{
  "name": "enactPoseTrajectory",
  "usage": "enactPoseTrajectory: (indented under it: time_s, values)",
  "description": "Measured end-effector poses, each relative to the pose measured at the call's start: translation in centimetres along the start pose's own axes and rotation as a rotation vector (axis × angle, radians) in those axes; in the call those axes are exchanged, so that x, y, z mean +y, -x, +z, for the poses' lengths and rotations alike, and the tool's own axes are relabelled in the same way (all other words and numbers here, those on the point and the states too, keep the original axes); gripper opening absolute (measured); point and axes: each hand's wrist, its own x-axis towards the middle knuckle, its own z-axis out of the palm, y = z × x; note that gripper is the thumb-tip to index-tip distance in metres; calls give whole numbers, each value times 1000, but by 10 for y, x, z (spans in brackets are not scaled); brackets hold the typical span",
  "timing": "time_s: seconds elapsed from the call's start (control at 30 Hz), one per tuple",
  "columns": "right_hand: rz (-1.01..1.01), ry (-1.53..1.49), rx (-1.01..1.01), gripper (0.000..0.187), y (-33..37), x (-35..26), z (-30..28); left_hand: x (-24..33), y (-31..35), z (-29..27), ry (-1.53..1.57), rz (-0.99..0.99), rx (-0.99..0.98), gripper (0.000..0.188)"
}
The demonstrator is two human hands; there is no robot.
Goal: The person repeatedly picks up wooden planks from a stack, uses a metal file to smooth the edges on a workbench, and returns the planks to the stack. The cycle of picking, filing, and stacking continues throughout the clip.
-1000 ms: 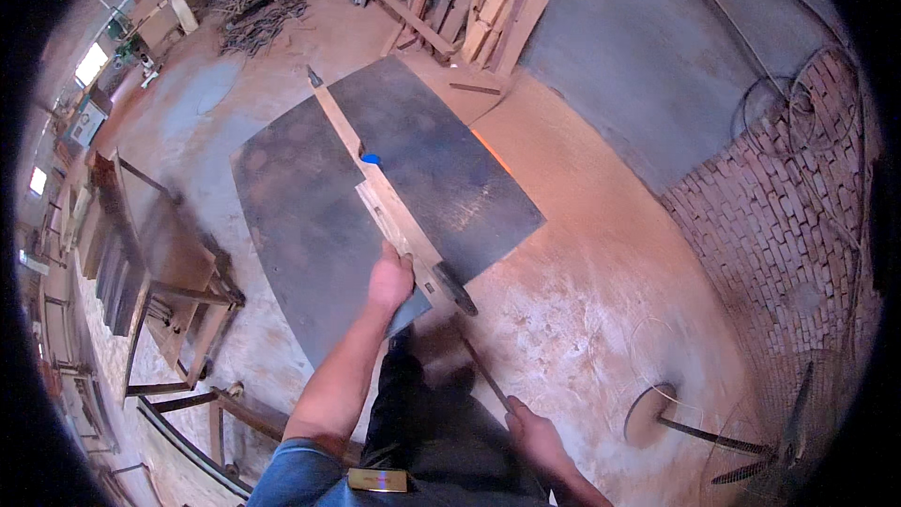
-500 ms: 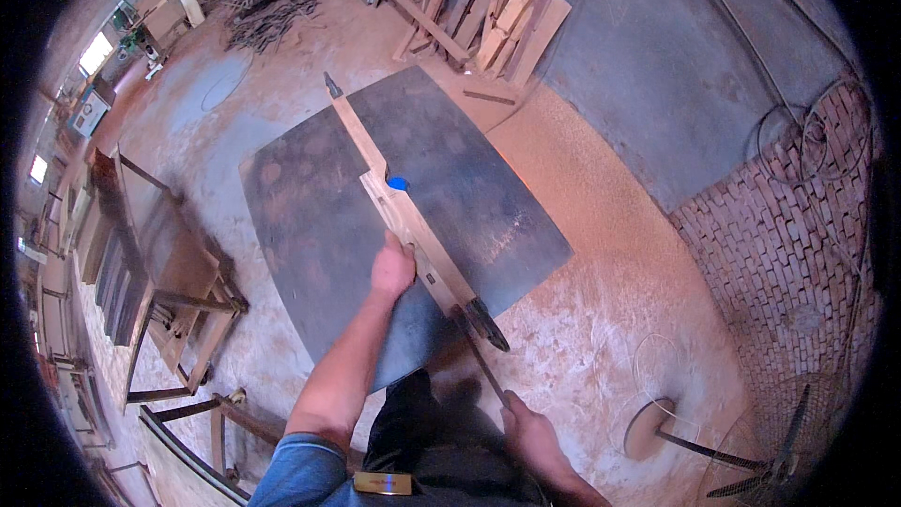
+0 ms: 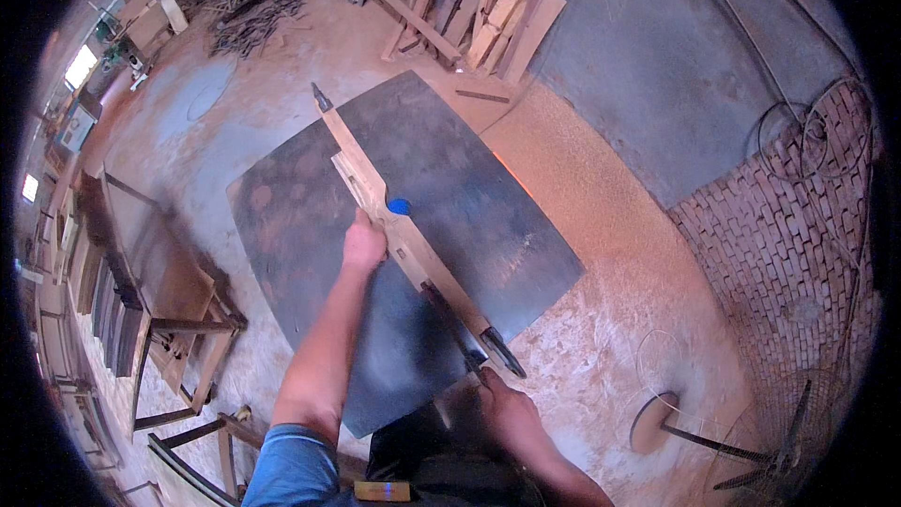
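Observation:
A long wooden bar point(image 3: 439, 272) with dark ends lies slantwise across a dark, flat tabletop point(image 3: 282, 253). Along its left side rests a shorter slotted wooden piece point(image 3: 351, 176). My left hand point(image 3: 364, 242) is closed around that piece. Against the bar's middle sits a round blue thing point(image 3: 399, 207). Low in the view, my right hand point(image 3: 507, 406) grips one end of a dark, narrow file-like tool point(image 3: 449, 315). The tool's far end reaches the near end of the slotted piece, though the exact contact cannot be made out.
Wooden boards point(image 3: 488, 23) lean on the far wall, left of a brick wall point(image 3: 770, 235). A pile of dark sticks point(image 3: 253, 14) lies at the far left. Wooden frames point(image 3: 192, 338) stand on the left. A fan point(image 3: 765, 460) lies at the lower right.
My left hand and the slotted piece have slid away from me along the bar. My right hand has come up closer, bringing the tool over the tabletop. The view has shifted slightly.

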Motion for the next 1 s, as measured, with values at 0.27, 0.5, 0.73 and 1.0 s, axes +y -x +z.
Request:
enactPoseTrajectory:
  time_s: [0.27,0.5,0.73,1.0]
  values:
    - [-44,84,58,40,-38,-12,23,0,-45,-19,-48,13,17,26]
    - [-173,163,215,39,-77,-29,46,0,-93,-38,-42,-21,33,24]
    - [-244,110,261,35,-126,-79,50,8,-156,-67,-85,-76,12,34]
    - [-193,214,-10,41,-139,-125,43,3,-182,-98,-153,-202,-173,56]
